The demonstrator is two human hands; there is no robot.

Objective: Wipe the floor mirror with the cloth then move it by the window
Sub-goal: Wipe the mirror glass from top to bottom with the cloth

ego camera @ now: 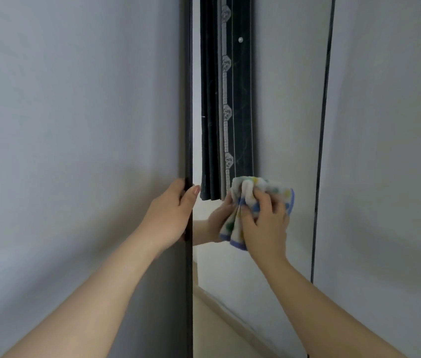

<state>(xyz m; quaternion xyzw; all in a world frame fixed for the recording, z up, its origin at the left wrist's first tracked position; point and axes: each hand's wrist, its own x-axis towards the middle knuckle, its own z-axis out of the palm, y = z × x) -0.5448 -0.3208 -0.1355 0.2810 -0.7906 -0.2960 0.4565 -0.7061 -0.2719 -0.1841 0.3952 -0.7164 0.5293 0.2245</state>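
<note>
The floor mirror (284,104) stands upright in front of me, tall, with a thin black frame. My left hand (172,214) grips its left frame edge (187,99), thumb on the front and fingers wrapped behind. My right hand (266,223) presses a bunched cloth (263,188) against the glass at mid height. The cloth is white with coloured dots and a blue hem. The glass reflects my right hand, the cloth and a dark curtain.
A plain grey-white wall (75,125) fills the left, another wall (390,151) lies right of the mirror's right frame edge (321,151). Pale flooring and a baseboard show reflected low in the glass.
</note>
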